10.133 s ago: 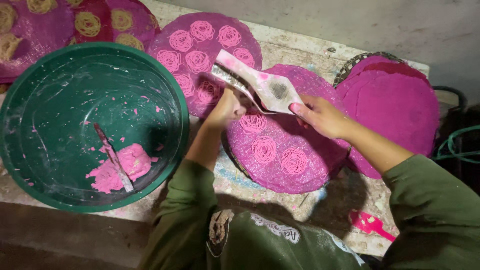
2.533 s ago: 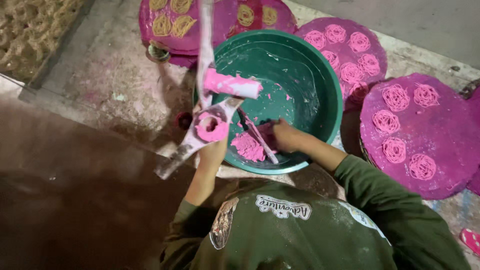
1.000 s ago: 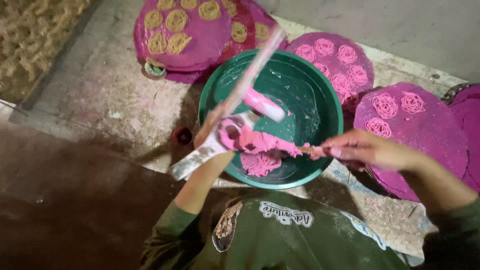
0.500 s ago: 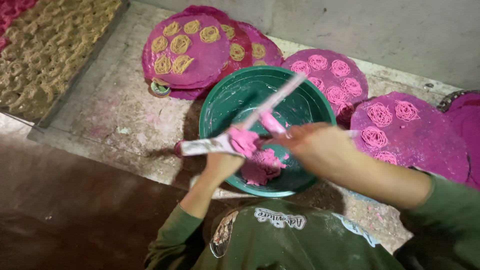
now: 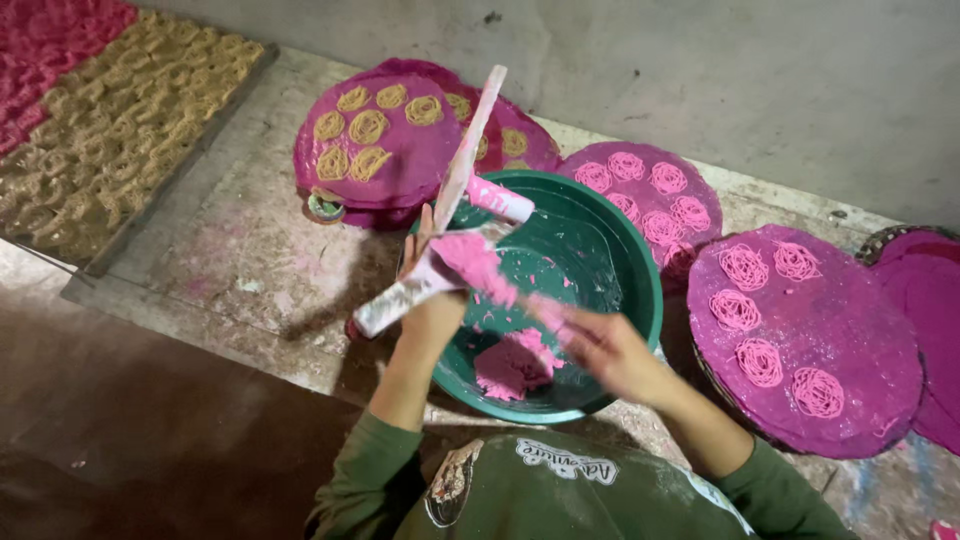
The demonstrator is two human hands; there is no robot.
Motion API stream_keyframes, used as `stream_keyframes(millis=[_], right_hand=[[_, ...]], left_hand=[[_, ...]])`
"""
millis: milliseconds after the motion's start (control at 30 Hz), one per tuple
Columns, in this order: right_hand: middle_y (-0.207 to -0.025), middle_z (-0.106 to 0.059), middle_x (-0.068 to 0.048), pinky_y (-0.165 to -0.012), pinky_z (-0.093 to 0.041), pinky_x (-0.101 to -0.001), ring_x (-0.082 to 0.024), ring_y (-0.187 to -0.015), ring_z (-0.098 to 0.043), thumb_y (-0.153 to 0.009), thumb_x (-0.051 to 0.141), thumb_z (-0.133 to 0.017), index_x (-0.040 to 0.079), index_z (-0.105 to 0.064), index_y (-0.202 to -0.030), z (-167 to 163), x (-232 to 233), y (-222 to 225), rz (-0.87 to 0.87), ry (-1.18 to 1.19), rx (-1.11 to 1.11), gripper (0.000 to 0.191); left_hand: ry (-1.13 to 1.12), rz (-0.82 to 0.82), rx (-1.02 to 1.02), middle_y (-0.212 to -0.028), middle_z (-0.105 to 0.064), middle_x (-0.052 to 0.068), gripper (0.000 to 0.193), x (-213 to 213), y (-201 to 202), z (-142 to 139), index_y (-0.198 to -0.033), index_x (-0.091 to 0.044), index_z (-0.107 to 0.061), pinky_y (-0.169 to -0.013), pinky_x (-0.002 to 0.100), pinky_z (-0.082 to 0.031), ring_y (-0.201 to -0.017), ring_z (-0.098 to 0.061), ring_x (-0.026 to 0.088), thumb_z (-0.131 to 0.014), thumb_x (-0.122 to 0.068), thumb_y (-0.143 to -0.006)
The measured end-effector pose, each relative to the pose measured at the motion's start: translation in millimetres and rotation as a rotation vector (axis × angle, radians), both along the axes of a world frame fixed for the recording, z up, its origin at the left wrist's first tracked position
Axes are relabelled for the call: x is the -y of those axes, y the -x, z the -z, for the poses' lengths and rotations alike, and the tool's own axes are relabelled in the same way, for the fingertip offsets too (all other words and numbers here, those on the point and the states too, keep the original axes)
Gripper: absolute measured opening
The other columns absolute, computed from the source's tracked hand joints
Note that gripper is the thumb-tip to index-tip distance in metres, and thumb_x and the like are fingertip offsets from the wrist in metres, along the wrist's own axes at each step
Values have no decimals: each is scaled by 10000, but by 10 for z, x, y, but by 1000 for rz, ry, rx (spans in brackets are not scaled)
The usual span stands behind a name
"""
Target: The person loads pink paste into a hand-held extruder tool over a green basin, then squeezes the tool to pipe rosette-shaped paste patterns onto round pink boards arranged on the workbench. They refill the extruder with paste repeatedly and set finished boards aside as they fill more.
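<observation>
My left hand (image 5: 432, 318) grips the press (image 5: 440, 255) over the basin's (image 5: 640, 270) left rim, fingers wrapped tight. My right hand (image 5: 612, 350), blurred, fingers seemingly pinched on a tool, pushes pink dough (image 5: 478, 262) in. Advice: hold the press steady and pack firmly, above the basin.
</observation>
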State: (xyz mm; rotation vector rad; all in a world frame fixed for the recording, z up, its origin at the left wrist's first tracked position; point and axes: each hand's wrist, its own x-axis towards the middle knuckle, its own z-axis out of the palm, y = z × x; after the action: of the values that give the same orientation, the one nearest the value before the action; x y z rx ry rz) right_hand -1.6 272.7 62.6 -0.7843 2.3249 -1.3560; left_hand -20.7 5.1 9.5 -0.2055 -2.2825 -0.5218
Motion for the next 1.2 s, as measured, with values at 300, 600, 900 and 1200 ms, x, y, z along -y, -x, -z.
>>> stream_keyframes(millis=[300, 600, 900, 1200], right_hand=[[-1063, -709, -231, -707, -567, -354, -304, -846, -722, -984, 96, -591, 53, -566, -1431, 267, 278, -59, 33, 39, -464, 449], [-831, -758, -90, -667, -559, -427, -275, -731, -736, -983, 427, -547, 376, -720, -1236, -861, 25, 612, -237, -958, -259, 310], [-869, -673, -39, -604, -571, -405, -254, -768, -723, -807, 156, -626, 155, -681, -1003, -978, 363, 156, -470, -843, -1072, 203], [-828, -696, -20, -549, -546, -442, -296, -668, -701, -870, 293, -651, 262, -727, -1101, -1343, 53, 319, -250, -738, -806, 245]], left_hand=[[-247, -33, 181, -1385, -529, 274, 964, -29, 56, 138, -1515, 113, -354, -908, 529, -518, -1096, -569, 466, -781, -253, -732], [-115, 106, 512, -1165, -654, 137, 832, -231, -217, -66, -1561, -92, -397, -781, 425, -562, -944, -675, 307, -777, -389, -883], [-626, 445, 675, -1028, -762, 62, 333, -300, -224, 646, -1242, -62, -689, -825, 293, -585, -877, -705, 146, -645, -62, -911], [-916, 636, 475, -1154, -705, 62, 398, -169, -244, 560, -1238, -47, -660, -940, 345, -561, -1059, -671, 194, -730, -77, -848]])
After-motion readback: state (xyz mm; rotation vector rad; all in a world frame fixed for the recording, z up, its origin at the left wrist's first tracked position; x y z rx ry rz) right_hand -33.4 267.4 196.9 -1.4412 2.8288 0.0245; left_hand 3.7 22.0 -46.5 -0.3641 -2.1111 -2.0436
